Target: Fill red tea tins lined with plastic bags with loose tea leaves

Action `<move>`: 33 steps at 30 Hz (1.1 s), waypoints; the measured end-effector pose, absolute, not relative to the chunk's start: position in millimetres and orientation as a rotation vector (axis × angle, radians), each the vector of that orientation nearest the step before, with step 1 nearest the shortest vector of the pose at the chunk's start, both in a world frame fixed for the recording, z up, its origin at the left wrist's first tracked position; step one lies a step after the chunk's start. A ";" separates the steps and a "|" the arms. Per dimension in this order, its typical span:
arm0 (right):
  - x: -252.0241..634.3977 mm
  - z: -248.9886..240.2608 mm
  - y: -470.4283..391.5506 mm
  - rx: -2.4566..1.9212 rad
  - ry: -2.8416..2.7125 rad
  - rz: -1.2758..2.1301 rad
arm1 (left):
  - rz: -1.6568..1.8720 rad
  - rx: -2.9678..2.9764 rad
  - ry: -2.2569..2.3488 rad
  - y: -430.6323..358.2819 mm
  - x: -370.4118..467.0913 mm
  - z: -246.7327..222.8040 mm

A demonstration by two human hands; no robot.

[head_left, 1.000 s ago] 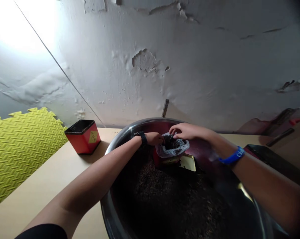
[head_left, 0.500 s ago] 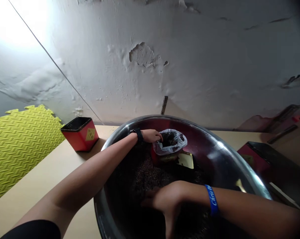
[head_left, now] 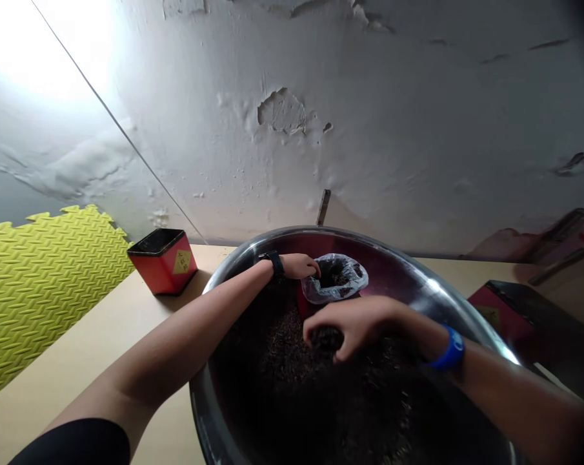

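A large metal basin [head_left: 437, 284] holds a layer of dark loose leaves [head_left: 292, 345]. Near its far side stands a red tin lined with a clear plastic bag [head_left: 354, 285], with dark leaves inside the bag. My left hand [head_left: 300, 266] pinches the left edge of the bag at the tin's mouth. Just below the tin, my right hand [head_left: 352, 326] is curled around a clump of dark leaves, raised above the leaves in the basin.
On the table [head_left: 102, 336], left of the basin, stands an open red tin [head_left: 168, 268] with a yellow label. A yellow foam mat [head_left: 54, 278] lies farther left. Another red tin [head_left: 497, 313] is right of the basin. The peeling wall [head_left: 393, 129] rises behind.
My right hand has risen from the leaves toward the tin and now holds a clump; it covers the gold lid seen before. My left hand stays at the bag's edge. The view has shifted slightly.
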State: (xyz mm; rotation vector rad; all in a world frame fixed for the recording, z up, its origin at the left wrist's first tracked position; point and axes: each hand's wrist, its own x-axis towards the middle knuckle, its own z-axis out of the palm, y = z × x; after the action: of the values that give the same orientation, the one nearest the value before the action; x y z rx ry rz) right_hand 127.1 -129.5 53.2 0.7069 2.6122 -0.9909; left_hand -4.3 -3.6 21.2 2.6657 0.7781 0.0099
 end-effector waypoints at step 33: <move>176.2 27.7 -75.7 1.609 2.855 -0.475 | 0.319 2.762 0.716 -5.0 -1.3 22.0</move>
State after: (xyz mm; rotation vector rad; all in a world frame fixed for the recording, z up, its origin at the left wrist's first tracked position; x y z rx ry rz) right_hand 176.2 -75.7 27.7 1.6085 2.8550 -0.4752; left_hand -1.3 -5.0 22.0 2.7618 0.7165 0.3192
